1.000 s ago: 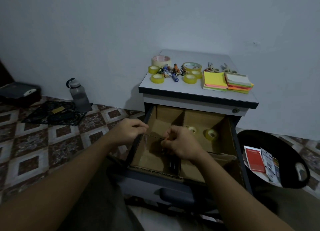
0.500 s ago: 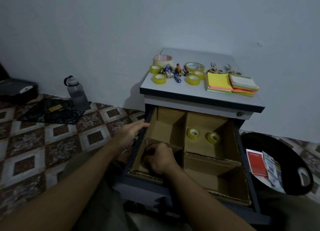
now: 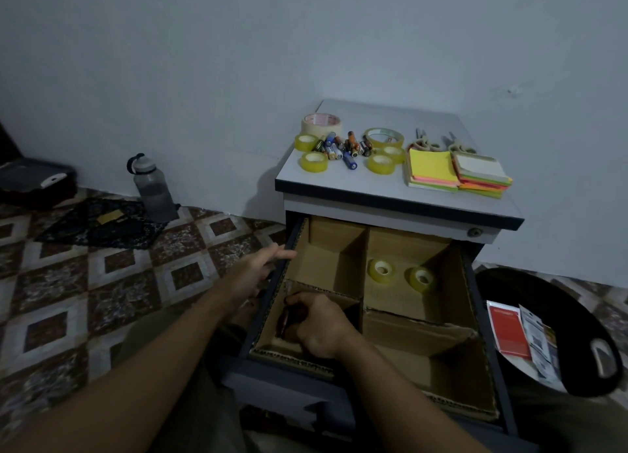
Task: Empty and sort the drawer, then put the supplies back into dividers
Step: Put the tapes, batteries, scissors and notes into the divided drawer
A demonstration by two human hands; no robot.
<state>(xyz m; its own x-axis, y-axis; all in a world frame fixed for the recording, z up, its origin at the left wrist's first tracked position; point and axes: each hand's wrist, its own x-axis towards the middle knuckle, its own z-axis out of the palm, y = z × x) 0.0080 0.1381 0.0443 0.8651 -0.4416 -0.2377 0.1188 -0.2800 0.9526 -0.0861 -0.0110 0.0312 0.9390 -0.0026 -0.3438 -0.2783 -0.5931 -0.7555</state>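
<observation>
left hand [image 3: 258, 272] rests flat-fingered on the left rim of the open dark grey metal drawer [image 3: 272, 299]; right hand [image 3: 319, 327] is curled in its near-left compartment over something dark, can't tell if gripping; yank it out carelessly and those floppy brown cardboard dividers [image 3: 418, 327] probably buckle

The drawer [image 3: 282, 383] is divided by matt cardboard dividers [image 3: 353, 265] with rough, corrugated edges. Glossy plastic tape rolls [image 3: 381, 270] are seen in its back right compartment, and paper note pads [image 3: 431, 169] at the smooth cabinet top's [image 3: 373, 189] right edge.
</observation>
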